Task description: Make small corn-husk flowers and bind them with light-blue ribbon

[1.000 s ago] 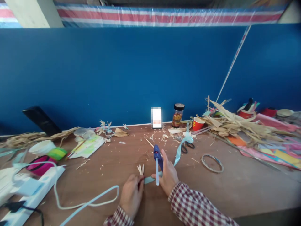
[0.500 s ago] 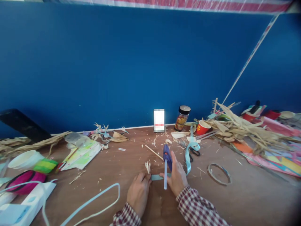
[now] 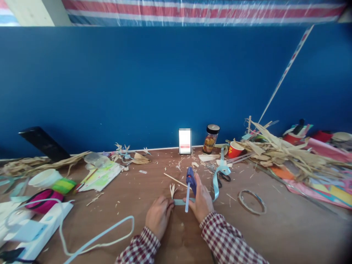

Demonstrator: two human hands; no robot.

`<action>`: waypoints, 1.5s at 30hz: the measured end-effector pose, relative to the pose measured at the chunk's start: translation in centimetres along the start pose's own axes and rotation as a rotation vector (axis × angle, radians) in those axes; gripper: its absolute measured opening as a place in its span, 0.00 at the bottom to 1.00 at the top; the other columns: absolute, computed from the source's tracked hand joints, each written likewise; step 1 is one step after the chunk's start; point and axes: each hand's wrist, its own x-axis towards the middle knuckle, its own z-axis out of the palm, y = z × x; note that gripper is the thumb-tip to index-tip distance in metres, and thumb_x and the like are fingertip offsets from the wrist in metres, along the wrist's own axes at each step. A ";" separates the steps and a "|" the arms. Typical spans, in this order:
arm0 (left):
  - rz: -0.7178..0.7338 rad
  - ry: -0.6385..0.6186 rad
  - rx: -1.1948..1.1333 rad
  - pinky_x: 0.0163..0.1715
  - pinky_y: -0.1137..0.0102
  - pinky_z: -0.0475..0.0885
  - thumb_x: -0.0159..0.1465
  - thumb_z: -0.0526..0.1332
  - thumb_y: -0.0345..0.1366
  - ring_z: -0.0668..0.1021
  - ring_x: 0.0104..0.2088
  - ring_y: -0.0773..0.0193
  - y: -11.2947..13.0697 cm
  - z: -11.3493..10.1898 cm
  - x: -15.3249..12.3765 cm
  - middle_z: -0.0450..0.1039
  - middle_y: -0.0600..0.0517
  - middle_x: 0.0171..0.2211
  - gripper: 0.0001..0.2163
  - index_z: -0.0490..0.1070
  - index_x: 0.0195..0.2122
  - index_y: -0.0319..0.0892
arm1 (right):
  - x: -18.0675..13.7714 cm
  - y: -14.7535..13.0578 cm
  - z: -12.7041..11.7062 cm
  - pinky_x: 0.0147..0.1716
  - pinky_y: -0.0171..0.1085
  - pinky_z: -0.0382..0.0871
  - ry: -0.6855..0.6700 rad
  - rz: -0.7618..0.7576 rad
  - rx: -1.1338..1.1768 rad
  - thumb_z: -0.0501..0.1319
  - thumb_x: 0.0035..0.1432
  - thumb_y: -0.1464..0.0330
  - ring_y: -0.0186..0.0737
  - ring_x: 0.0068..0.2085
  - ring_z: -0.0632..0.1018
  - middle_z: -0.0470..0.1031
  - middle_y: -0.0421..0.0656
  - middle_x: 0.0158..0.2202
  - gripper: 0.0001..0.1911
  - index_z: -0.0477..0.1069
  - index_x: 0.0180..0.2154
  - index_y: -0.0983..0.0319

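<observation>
My right hand (image 3: 202, 202) grips a blue glue gun (image 3: 190, 180) whose pale glue stick points back toward me. The gun's nose points down onto the wooden table (image 3: 288, 227). My left hand (image 3: 158, 217) is closed in a pinch on a small pale straw piece (image 3: 172, 190) and the end of a light blue ribbon (image 3: 217, 179). That ribbon lies flat between my two hands, then curls up and away to the right. Both my sleeves are red and white check.
Black scissors (image 3: 223, 177) lie just beyond the ribbon. A jar (image 3: 211, 139), a red cup (image 3: 233, 149) and a heap of dry straw (image 3: 277, 150) stand at the back right. A ring (image 3: 252, 201) lies right. A white power strip (image 3: 38, 231) and cable (image 3: 96, 238) lie left.
My view swung up and back down. Both hands stay on the ribbon and straw piece, with the glue gun tilted slightly more over them.
</observation>
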 end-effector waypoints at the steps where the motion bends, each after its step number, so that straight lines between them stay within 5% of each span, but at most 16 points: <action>1: 0.013 0.003 0.000 0.35 0.68 0.68 0.62 0.49 0.36 0.72 0.34 0.62 -0.1 0.1 0.0 0.70 0.48 0.31 0.12 0.72 0.33 0.43 | 0.0 0.0 0.0 0.46 0.46 0.64 0.002 0.004 0.000 0.65 0.44 0.69 0.50 0.50 0.66 0.59 0.52 0.55 0.50 0.34 0.60 0.62; 20: -0.035 -0.155 0.021 0.31 0.72 0.67 0.60 0.51 0.40 0.73 0.33 0.63 -0.4 -0.5 0.9 0.69 0.50 0.31 0.12 0.73 0.38 0.47 | 0.2 0.6 0.3 0.44 0.46 0.65 -0.051 0.052 -0.018 0.65 0.44 0.65 0.50 0.49 0.67 0.63 0.51 0.51 0.51 0.33 0.60 0.61; 32: -0.113 -0.298 -0.179 0.28 0.72 0.65 0.56 0.56 0.42 0.73 0.29 0.64 -0.7 -1.4 1.9 0.71 0.51 0.28 0.12 0.74 0.37 0.45 | 0.5 0.8 -0.2 0.43 0.46 0.65 -0.073 0.022 -0.010 0.65 0.44 0.64 0.49 0.46 0.69 0.66 0.49 0.48 0.50 0.34 0.60 0.61; 41: -0.012 -0.312 -0.193 0.28 0.73 0.65 0.52 0.59 0.46 0.71 0.28 0.65 -1.5 -1.4 1.6 0.69 0.52 0.29 0.19 0.71 0.44 0.45 | 0.6 1.2 -0.1 0.44 0.46 0.64 -0.096 -0.029 -0.001 0.64 0.45 0.63 0.50 0.47 0.68 0.65 0.49 0.48 0.50 0.33 0.60 0.60; 45: 0.012 -0.302 -0.223 0.31 0.72 0.66 0.60 0.51 0.42 0.72 0.30 0.65 -1.4 -1.8 1.5 0.69 0.51 0.30 0.15 0.70 0.44 0.46 | 0.5 1.2 -0.1 0.44 0.46 0.64 -0.092 -0.028 -0.002 0.65 0.44 0.63 0.50 0.47 0.68 0.63 0.50 0.50 0.51 0.32 0.60 0.60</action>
